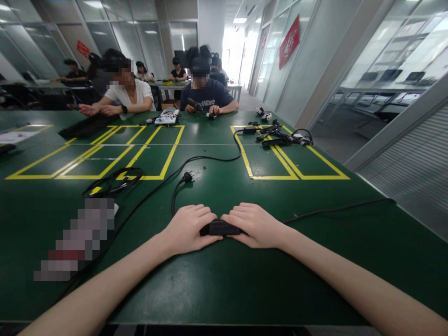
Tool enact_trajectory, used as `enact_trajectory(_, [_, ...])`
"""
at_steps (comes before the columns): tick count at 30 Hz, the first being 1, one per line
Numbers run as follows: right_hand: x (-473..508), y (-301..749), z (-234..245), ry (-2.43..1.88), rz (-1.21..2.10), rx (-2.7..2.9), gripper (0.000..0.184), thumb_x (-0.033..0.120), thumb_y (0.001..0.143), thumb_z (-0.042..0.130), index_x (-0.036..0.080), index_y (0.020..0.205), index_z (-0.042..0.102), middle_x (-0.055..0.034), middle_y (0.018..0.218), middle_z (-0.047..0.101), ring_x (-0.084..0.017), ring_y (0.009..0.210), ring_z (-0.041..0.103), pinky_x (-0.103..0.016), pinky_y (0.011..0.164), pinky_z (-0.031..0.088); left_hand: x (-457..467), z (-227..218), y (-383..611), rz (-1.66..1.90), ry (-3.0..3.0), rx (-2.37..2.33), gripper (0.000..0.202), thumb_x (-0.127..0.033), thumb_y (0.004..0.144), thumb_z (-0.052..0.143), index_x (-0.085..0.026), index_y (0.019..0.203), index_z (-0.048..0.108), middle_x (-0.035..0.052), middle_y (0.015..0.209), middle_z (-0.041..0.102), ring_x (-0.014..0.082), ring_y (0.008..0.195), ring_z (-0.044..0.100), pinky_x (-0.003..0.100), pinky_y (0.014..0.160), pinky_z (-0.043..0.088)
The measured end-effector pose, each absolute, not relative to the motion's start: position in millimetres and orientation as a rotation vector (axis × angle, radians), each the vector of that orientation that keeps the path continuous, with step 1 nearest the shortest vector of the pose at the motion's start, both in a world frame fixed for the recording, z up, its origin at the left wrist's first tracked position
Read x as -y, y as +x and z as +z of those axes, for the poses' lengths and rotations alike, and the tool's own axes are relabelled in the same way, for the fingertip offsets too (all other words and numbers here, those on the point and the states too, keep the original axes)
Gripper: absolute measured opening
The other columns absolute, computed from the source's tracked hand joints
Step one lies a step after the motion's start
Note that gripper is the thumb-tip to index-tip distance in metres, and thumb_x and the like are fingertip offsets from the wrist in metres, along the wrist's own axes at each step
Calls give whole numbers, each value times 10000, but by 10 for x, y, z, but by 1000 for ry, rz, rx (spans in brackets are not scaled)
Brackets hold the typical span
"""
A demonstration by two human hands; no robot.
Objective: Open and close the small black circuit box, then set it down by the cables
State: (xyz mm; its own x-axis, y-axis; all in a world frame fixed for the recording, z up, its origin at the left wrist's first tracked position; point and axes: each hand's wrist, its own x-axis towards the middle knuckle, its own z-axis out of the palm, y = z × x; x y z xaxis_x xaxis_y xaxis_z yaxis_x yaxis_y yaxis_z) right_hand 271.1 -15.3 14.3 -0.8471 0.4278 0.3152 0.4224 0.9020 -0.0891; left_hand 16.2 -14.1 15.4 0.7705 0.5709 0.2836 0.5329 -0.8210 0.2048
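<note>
A black power adapter (224, 227) lies on the green table between my two hands. My left hand (192, 227) is wrapped over its left end, thumb along the near side. The right end is gripped by my right hand (254, 225) in the same way, so both ends are hidden under my fingers. From behind my left hand a short black cord curves up to a power plug (187, 177). Another black cable (336, 208) runs from my right hand toward the table's right edge.
A coiled black cable (114, 184) lies at left, above a blurred-out object (79, 240). One long cord (196, 158) crosses to a small black box (249, 130). Tangled cables (280, 136) sit at back right among yellow tape lines (280, 178). Two people (210, 95) sit opposite, handling things.
</note>
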Motion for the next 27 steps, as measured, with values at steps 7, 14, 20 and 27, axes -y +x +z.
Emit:
enact_trajectory(7, [142, 2718, 140, -634, 86, 2683, 262, 390, 1059, 542, 161, 1146, 636, -69, 861, 690, -203, 769, 603, -323, 718, 403, 144, 170, 164, 559, 2821, -846, 297, -451, 1044, 553, -187, 966, 665, 49, 851, 710, 209, 771, 647, 317, 680, 453])
enact_trajectory(14, [144, 2721, 126, -644, 81, 2710, 229, 325, 1047, 534, 153, 1156, 640, -75, 859, 685, -209, 775, 604, -331, 718, 413, 151, 127, 179, 624, 2822, -860, 285, -458, 1006, 613, -181, 1038, 673, 65, 934, 738, 225, 838, 672, 327, 732, 482])
enact_trajectory(20, [188, 2718, 173, -772, 485, 2587, 355, 416, 942, 695, 188, 1201, 612, -89, 1000, 709, -228, 885, 653, -338, 802, 474, 144, 136, 166, 614, 2847, -827, 293, -434, 1048, 526, -179, 1048, 670, 54, 877, 726, 210, 792, 649, 328, 695, 474])
enact_trajectory(27, [222, 2749, 239, -853, 1278, 2253, 323, 450, 921, 713, 193, 1088, 613, 14, 854, 597, -147, 738, 527, -266, 676, 431, 148, 204, 161, 597, 2982, -782, 336, -465, 1040, 513, -177, 1017, 685, 59, 831, 705, 214, 770, 616, 336, 661, 418])
